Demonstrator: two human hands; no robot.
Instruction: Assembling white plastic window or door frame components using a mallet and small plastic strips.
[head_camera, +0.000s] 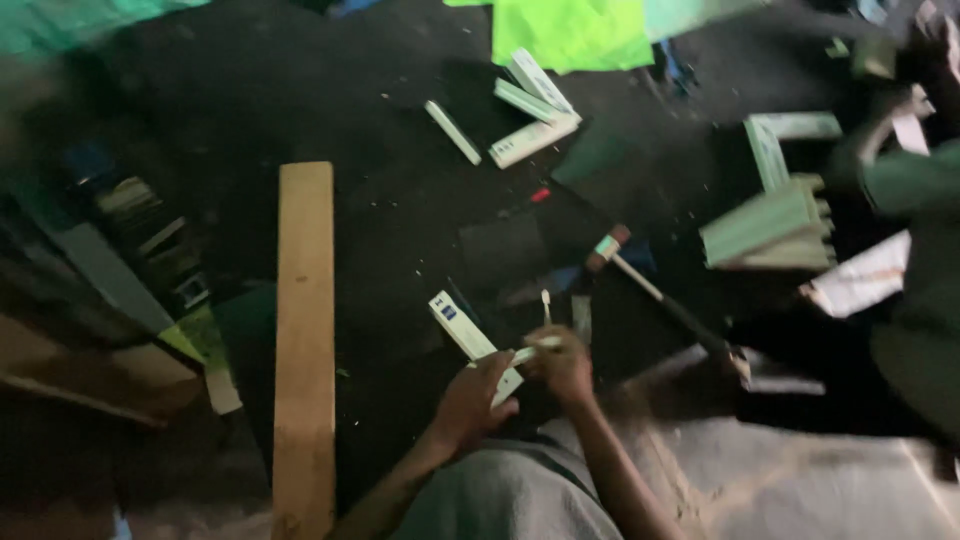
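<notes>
Our left hand (478, 398) grips a pale strip (472, 344) low in the middle; our right hand (562, 366) pinches a small white stick (536, 349), maybe. More strips (533, 138) lie loose at the top.

A long plank (304, 340) is lying on the floor (380, 200) to the left of both hands. A hammer (660, 295) is lying to their right, with a stack of strips (768, 226) lying beyond it. Behind the hands, farther off, four loose strips (520, 115) are lying clustered together.
</notes>
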